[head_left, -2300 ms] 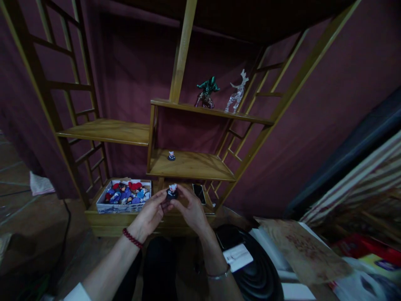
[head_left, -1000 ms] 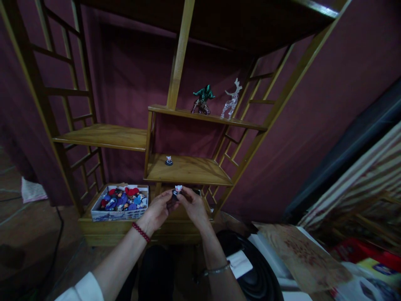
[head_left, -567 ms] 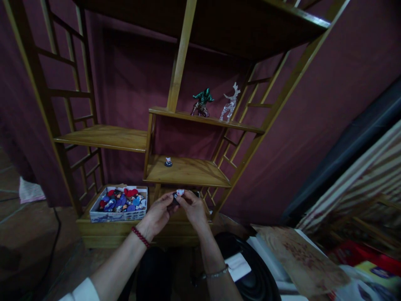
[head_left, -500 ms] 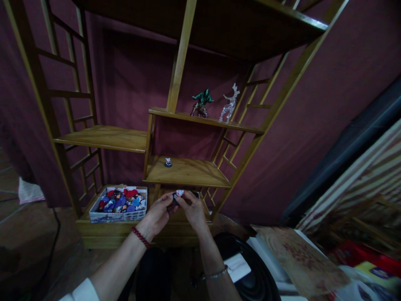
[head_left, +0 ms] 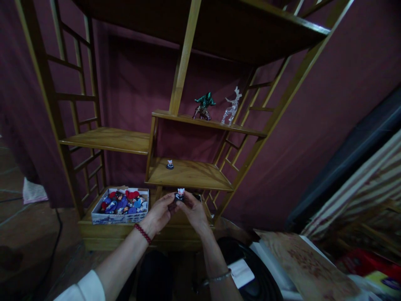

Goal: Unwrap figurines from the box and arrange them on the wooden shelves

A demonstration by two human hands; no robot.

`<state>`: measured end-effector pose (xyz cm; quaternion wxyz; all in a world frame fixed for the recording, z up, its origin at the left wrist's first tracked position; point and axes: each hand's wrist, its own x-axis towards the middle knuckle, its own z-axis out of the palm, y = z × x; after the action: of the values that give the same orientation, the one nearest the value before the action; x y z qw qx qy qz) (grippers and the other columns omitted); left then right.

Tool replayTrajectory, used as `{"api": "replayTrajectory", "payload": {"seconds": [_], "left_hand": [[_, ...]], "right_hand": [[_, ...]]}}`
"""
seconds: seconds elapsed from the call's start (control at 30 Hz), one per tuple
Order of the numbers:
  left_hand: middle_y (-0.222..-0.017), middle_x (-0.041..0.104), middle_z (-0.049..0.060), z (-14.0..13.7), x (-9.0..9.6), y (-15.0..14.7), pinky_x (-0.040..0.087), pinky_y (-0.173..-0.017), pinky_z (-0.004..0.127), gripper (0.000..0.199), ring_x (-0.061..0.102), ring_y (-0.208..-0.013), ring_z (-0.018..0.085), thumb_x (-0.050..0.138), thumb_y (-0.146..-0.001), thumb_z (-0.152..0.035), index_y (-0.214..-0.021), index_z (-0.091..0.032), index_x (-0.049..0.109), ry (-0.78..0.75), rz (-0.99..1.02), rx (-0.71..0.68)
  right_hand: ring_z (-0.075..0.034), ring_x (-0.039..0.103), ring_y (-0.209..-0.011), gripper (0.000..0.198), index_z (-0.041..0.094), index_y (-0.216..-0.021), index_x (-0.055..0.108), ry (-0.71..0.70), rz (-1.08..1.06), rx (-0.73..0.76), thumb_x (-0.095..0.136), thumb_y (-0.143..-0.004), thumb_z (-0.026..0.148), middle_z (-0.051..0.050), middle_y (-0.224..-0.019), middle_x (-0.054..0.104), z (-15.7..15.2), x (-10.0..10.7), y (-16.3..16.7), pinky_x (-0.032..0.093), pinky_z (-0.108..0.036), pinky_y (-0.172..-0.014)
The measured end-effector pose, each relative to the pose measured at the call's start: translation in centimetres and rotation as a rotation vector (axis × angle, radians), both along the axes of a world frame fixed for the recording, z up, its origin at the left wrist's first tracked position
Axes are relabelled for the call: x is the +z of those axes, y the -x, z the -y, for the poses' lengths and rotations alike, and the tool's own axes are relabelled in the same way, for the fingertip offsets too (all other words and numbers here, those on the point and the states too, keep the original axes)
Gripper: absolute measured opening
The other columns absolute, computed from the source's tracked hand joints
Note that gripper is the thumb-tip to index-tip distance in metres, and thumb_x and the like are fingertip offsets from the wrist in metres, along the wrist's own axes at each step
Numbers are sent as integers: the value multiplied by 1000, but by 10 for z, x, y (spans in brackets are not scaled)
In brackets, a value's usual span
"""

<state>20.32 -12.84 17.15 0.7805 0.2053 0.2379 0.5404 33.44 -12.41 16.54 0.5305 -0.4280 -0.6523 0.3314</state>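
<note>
Between my two hands is a small figurine [head_left: 180, 194], white on top with a dark base, held upright. My left hand [head_left: 161, 212] pinches its base from the left, a red bead bracelet on the wrist. From the right, the fingers of my right hand [head_left: 191, 211] close on the same figurine. A similar small figurine [head_left: 169, 164] stands on the lower right shelf [head_left: 194, 174], beyond my hands. To the left, a shallow cardboard box [head_left: 119, 218] holds a heap of red, blue and white figurines.
On the shelf above stand a green and bronze crouching figure [head_left: 204, 106] and a clear deer figurine [head_left: 231, 106]. A wooden upright [head_left: 184, 58] divides the rack. Black coiled hose [head_left: 266, 280] and a patterned board [head_left: 303, 259] lie low on the right.
The figurine in my hands has been turned more upright, its white head now facing me. My hands stay in about the same place; the view has shifted slightly.
</note>
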Motion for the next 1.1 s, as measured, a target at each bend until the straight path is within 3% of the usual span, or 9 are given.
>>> {"api": "replayTrajectory", "payload": {"seconds": [0.23,0.4,0.57,0.67,0.8,0.93,1.1], "left_hand": [[-75,63,4,-15,5,-6,47,-67,25,5,58,-67,12,58,-74,-8,-73,-12,62,-52,-57,24],[-73,62,5,-30,8,-12,47,-65,23,8,57,-64,10,52,-76,-6,-75,-11,59,-156,-229,102],[-87,63,6,-51,7,-22,48,-63,21,18,58,-71,10,46,-76,-4,-88,-12,56,-366,-544,191],[-101,62,7,-65,5,-23,47,-78,27,30,57,-88,13,40,-75,-2,-97,-15,56,-587,-792,199],[-111,58,6,-78,6,-18,34,-98,32,39,50,-106,15,39,-74,-3,-108,-15,54,-857,-1231,255],[-122,51,8,-84,11,-15,30,-101,31,45,42,-115,17,39,-75,-8,-119,-13,49,-963,-1551,227],[-130,43,9,-92,11,-15,24,-105,29,50,28,-125,18,37,-78,-13,-127,-9,40,-1037,-1746,126]], "right_hand": [[-19,59,-92,36,20,-103,58,9,-57,26,62,-68,28,-4,-100,64,-13,2,-5,44,-37,-87],[-19,60,-88,39,18,-103,57,39,-124,14,63,-66,29,-6,-98,65,-31,1,-11,47,-36,-81],[-18,62,-82,37,17,-95,59,29,-218,-24,66,-61,29,-5,-90,67,-62,-3,-19,48,-33,-79],[-18,62,-82,36,18,-93,59,18,-168,-98,66,-59,30,-4,-89,67,-79,-2,-26,48,-33,-80],[-18,61,-83,37,18,-95,59,21,-58,-149,64,-61,32,-3,-89,67,-94,2,-34,47,-33,-81],[-17,62,-82,35,18,-93,59,14,13,-178,63,-61,33,-2,-88,67,-107,4,-38,47,-31,-80],[-16,62,-82,30,19,-92,60,35,155,-247,63,-63,29,-1,-84,67,-118,6,-38,47,-30,-80]]}}
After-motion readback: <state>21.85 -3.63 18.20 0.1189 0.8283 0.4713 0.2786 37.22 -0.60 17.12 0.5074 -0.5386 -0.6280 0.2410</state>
